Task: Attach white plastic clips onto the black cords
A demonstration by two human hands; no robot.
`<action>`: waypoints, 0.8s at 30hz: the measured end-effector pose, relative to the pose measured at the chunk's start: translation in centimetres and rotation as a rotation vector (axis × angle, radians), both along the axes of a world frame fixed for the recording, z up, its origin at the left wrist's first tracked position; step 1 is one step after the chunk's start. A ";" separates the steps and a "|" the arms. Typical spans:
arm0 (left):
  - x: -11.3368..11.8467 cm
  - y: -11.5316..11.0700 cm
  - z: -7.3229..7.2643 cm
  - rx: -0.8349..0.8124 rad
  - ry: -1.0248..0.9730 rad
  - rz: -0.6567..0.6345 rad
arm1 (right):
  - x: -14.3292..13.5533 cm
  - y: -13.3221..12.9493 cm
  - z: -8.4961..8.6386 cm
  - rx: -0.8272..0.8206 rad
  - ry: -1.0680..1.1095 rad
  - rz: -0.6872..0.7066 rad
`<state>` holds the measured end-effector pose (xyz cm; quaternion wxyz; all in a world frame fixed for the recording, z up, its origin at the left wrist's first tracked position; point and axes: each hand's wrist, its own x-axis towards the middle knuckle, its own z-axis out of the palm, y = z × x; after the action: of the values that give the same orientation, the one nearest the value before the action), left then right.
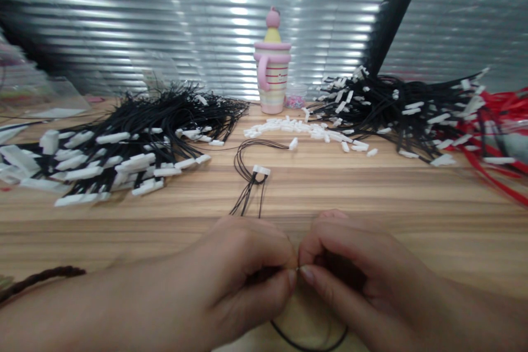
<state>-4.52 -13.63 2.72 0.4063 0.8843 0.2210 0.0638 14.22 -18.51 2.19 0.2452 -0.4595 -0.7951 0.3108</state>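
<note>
Clock read from where the fingertips meet. Far left: dark braided cord [45, 278] at 9 o'clock, just beyond the left forearm. Big bundle of black wires with white connectors [136, 137] on the table [396, 192], 10 o'clock, well apart from both hands. Left hand [243, 269]: thumb and forefinger together, clamped on a tiny pale piece [297, 268], too small to identify; piece sits at the fingertips, 3 o'clock side of this hand. White connector block [261, 170] at 11 o'clock, near the left hand, thin black wires running down from it behind that hand and looping up to a small white plug [292, 144] at 12. Pink striped cup [273, 80] further back, just left of 12. Arc of loose white connectors [303, 127], 12. Black wire [305, 345] curves below at 6 o'clock, ends going out of sight at the hands. Right hand [363, 269]: thumb and forefinger together too, clamped on same piece at its 9 o'clock side, touching left fingertips. Second wire bundle [396, 102], 1 o'clock. Red cables [505, 110], 2 o'clock, right edge.
</note>
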 end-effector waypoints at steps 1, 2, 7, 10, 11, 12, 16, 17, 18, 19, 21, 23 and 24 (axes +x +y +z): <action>0.0 0.0 0.0 0.000 -0.002 0.001 | 0.0 0.0 0.0 -0.001 0.000 -0.004; -0.1 0.1 0.0 -0.001 -0.005 -0.001 | 0.0 0.0 0.0 -0.002 0.000 -0.008; -0.2 0.3 -0.1 -0.009 -0.013 -0.004 | -0.1 0.0 0.0 0.000 -0.003 -0.026; -0.1 0.1 -0.1 -0.005 -0.012 0.007 | 0.0 0.2 0.0 -0.016 0.004 -0.019; -0.1 0.1 -0.1 -0.002 -0.015 0.010 | 0.0 0.2 0.0 -0.023 0.007 -0.014; -0.1 0.0 -0.1 0.003 -0.017 0.013 | 0.1 0.2 0.0 -0.030 0.008 -0.008; 0.0 0.0 -0.1 0.016 -0.011 0.024 | 0.1 0.2 0.0 -0.028 0.018 0.010; 0.0 0.0 -0.1 0.013 -0.007 0.024 | 0.1 0.2 0.0 -0.027 0.017 0.008; -0.1 0.0 -0.1 0.009 -0.003 0.023 | 0.1 0.2 0.1 -0.027 0.014 0.007; -0.1 0.0 -0.1 0.005 -0.003 0.020 | 0.1 0.2 0.1 -0.028 0.012 0.005; -0.1 0.1 -0.1 0.000 -0.008 0.013 | 0.1 0.2 0.1 -0.032 0.007 0.007; 0.0 0.1 -0.1 -0.008 -0.013 0.010 | 0.1 0.2 0.1 -0.030 0.003 0.008; 0.0 0.1 -0.1 -0.016 -0.011 0.012 | 0.0 0.2 0.1 -0.028 0.000 0.008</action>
<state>-4.54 -13.51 2.59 0.4141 0.8794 0.2243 0.0695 14.27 -18.27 2.32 0.2373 -0.4596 -0.7926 0.3230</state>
